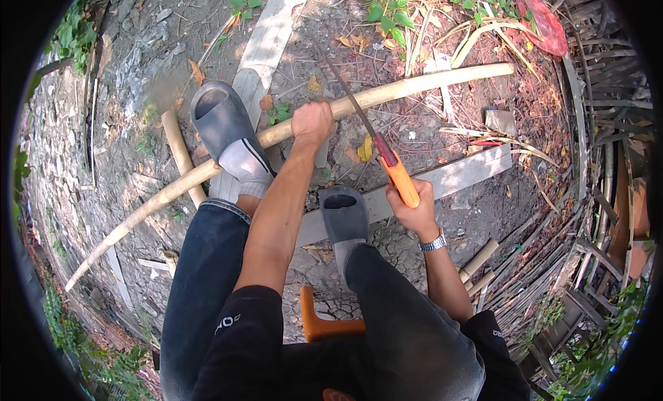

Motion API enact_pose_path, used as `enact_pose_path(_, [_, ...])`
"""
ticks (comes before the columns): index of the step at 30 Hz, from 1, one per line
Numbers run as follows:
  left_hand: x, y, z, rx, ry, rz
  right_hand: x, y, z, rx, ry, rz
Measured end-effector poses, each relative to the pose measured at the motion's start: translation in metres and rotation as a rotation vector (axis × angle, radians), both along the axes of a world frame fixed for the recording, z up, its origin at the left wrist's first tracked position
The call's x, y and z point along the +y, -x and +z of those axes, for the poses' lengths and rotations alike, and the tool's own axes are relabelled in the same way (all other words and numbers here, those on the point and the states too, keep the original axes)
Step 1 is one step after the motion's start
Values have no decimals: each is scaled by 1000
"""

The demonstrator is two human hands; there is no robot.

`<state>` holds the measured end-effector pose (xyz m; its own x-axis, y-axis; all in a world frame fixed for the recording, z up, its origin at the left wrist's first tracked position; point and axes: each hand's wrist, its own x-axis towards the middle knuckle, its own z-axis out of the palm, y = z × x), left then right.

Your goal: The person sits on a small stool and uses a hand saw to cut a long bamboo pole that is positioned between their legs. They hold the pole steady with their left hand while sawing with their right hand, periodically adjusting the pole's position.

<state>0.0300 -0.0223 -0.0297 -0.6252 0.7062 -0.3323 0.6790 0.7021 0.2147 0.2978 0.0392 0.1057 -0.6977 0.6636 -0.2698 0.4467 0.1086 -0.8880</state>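
Two feet and one hand pin the work: nearest, the right hand [413,206] is closed around the orange handle of a handsaw [376,144], wrist cocked, blade angled across the bamboo pole [387,91]. Beyond, the left hand [312,123] clamps the pole, arm straight (bracing it), while the left slipper [221,118] presses it onto a plank [266,45].

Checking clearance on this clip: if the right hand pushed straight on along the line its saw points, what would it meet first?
The right hand grips the orange-handled saw, whose blade already crosses the long bamboo pole beside the left hand. The pole probably comes first; beyond it lies leaf-strewn ground, though depth is unclear.
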Motion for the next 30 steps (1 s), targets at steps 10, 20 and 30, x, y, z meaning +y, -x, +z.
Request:
enact_pose_path(10, [5,8,-13,24,-2,52,-10,-22,6,-33,-34,42])
enact_pose_path(20, [12,14,-10,30,-23,1,-24,-128,57,-199,-33,-9])
enact_pose_path(30, [11,8,-10,44,-23,31,7,17,1,-7,2,-8])
